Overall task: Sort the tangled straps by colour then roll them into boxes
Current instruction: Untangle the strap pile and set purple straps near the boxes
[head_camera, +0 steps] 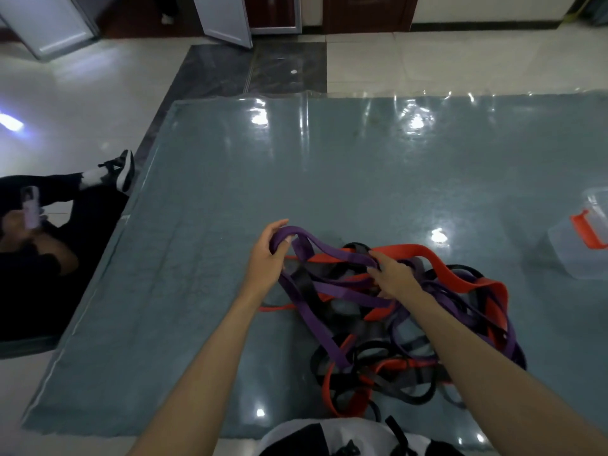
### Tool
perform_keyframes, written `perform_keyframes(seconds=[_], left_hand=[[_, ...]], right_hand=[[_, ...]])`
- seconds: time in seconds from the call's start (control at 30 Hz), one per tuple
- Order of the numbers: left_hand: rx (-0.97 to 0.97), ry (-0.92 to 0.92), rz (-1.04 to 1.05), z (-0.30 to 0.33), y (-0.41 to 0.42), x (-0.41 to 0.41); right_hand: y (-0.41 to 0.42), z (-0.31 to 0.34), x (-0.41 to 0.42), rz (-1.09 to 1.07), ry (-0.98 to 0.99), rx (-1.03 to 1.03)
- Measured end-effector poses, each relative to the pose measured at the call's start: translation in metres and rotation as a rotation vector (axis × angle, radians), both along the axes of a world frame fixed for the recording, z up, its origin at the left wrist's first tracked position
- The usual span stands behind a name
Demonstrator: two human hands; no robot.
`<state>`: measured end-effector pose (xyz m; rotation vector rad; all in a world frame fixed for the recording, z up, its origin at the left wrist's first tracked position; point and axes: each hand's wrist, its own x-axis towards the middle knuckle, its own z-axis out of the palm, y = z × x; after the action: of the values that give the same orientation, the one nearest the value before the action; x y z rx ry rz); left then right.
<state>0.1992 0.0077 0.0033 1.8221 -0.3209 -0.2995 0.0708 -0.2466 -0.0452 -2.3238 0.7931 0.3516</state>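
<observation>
Left hand [267, 258] curls its fingers round a loop of purple strap [332, 255], lifting it just above the far left edge of the tangle; the strap arches over the fingers and runs off to the right. Right hand [393, 276] lies on top of the tangled straps [388, 324], fingers bent and pinching the same purple strap where it passes under an orange strap [437, 264]. Between the two hands the purple strap stretches in a shallow sag, raised off the heap.

Below and to the right of the hands the heap spreads toward the near edge of the surface [214, 225]: purple, orange and black straps [306, 287] wound through each other, none yet parted by colour. A wide orange loop stands up at the far right of the heap, and another orange loop lies at its near end.

The surface is grey-blue under a glossy clear sheet. Well apart from the heap, at the right edge, sits a clear plastic box [579, 251] with an orange clasp, cut off by the frame. Off the left edge a seated person in dark clothes [49, 258] holds a phone
</observation>
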Motion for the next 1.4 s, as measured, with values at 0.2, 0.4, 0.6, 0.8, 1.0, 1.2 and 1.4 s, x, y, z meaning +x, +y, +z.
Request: perform_keyframes(seconds=[0.2, 0.4, 0.6, 0.8, 1.0, 1.2, 1.4], left_hand=[[-0.087, -0.124, 0.169, 0.013, 0.001, -0.01], [-0.301, -0.062, 0.458, 0.025, 0.005, 0.005], [-0.086, 0.035, 0.315, 0.007, 0.018, 0.022], [-0.234, 0.061, 0.404, 0.008, 0.021, 0.011], [-0.305, 0.087, 0.605, -0.001, 0.042, 0.009], [-0.318, 0.14, 0.771, -0.017, 0.063, -0.009], [-0.268, 0.155, 0.869, -0.032, 0.095, -0.033]], right_hand=[[0.013, -0.016, 0.0, 0.014, -0.014, -0.02], [0.006, -0.001, 0.013, -0.316, -0.505, 0.024], [0.005, 0.052, 0.039, -0.408, -0.66, 0.522], [0.021, 0.098, 0.055, -0.341, -0.738, 0.874], [0.035, 0.125, 0.06, -0.196, -0.684, 1.315], [0.056, 0.082, 0.054, -0.163, -0.447, 0.793], [0.066, 0.014, 0.007, 0.462, 0.038, 0.064]])
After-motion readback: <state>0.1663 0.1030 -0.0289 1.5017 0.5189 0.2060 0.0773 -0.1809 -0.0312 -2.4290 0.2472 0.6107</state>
